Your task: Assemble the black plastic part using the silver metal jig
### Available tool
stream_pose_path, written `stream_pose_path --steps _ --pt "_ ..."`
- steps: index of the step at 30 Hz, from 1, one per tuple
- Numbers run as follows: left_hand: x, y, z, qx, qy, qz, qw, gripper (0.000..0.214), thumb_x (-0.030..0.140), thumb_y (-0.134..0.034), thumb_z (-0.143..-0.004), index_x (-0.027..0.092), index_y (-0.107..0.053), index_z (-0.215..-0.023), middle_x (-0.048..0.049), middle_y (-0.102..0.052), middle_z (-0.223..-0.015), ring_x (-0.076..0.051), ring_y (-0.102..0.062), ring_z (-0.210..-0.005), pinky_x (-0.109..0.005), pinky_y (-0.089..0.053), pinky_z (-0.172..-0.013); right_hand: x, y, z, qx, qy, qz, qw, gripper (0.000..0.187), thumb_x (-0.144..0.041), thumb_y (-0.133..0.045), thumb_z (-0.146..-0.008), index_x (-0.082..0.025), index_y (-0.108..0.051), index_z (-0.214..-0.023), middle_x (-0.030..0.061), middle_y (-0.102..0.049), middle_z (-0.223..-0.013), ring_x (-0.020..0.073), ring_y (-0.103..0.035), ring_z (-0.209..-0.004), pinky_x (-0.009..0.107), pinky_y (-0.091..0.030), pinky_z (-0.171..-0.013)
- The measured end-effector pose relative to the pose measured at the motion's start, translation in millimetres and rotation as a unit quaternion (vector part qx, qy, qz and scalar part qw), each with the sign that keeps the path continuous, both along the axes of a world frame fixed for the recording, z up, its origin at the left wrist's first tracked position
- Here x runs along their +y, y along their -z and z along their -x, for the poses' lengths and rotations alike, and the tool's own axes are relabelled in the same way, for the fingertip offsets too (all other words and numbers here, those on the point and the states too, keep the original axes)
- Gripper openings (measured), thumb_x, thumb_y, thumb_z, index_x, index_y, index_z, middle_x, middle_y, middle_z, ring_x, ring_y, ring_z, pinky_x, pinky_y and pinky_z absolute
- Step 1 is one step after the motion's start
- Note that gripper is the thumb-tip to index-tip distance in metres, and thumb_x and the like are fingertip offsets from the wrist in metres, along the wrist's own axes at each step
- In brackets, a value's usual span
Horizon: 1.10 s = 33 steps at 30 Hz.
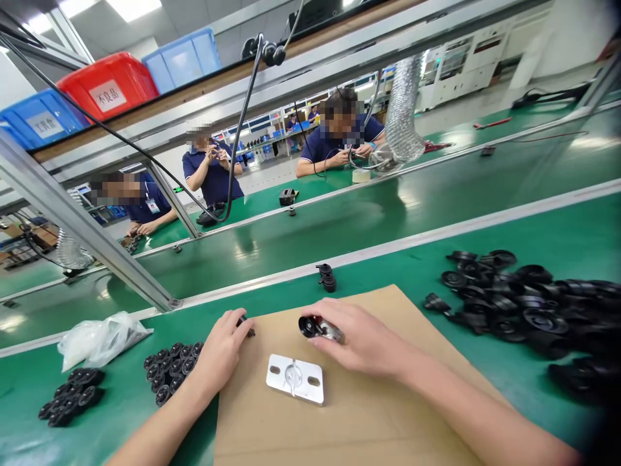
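Several wheel-like black parts point(175, 367) sit at nine o'clock; at ten, your left hand point(220, 346) pinches a small black piece point(250, 331); dead centre lies the metal plate point(294, 377); well apart, at two, your right hand point(359, 333) grips a black cup-shaped part point(305, 325).

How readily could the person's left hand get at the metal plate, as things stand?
Probably yes: only bare cardboard seems to lie between the left hand and the metal plate, though that hand appears to hold a small black part.

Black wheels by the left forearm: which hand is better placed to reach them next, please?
Probably the left hand, nearer the wheels though holding a dark piece; the right hand, farther off, holds a part.
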State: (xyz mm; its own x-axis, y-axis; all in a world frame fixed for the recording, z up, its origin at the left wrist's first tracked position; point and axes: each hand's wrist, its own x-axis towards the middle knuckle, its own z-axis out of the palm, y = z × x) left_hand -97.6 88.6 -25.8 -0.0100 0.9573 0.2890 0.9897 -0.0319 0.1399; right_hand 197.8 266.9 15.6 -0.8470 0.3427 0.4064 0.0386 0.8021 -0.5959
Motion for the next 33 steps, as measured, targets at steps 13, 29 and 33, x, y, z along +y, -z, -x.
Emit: stream_pose_path --steps 13,29,33 --pt "5.6 -3.8 -1.8 -0.205 0.013 0.005 0.979 0.038 0.015 -0.051 -0.098 0.027 -0.071 -0.128 -0.011 -0.065 -0.139 -0.033 -0.06 -0.129 -0.058 -0.049 -0.114 0.1 1.7 0.0 -0.017 0.002 -0.004 1.0 0.028 -0.025 -0.065 -0.097 -0.025 -0.066 -0.125 0.008 -0.073 -0.115 0.0277 -0.069 -0.102 0.042 -0.056 -0.084" --pt "10.3 -0.5 -21.4 -0.422 -0.053 -0.029 0.904 0.028 0.034 -0.056 -0.101 0.019 -0.058 -0.125 -0.0152 -0.067 -0.136 -0.026 -0.067 -0.124 -0.045 -0.053 -0.111 -3.3 3.1 2.9 -0.052 -0.004 0.003 0.999 0.031 -0.024 -0.062 -0.098 -0.027 -0.062 -0.129 0.0073 -0.072 -0.122 0.0281 -0.069 -0.107 0.047 -0.056 -0.091" --pt "7.2 9.3 -11.8 -0.346 -0.092 0.001 0.934 0.026 0.027 -0.053 -0.101 0.022 -0.057 -0.126 -0.0137 -0.066 -0.141 -0.029 -0.062 -0.134 -0.051 -0.048 -0.115 -3.9 3.8 2.3 -0.052 -0.002 0.004 0.999 0.031 -0.024 -0.062 -0.098 -0.027 -0.062 -0.128 0.0065 -0.072 -0.124 0.028 -0.068 -0.108 0.047 -0.055 -0.092"
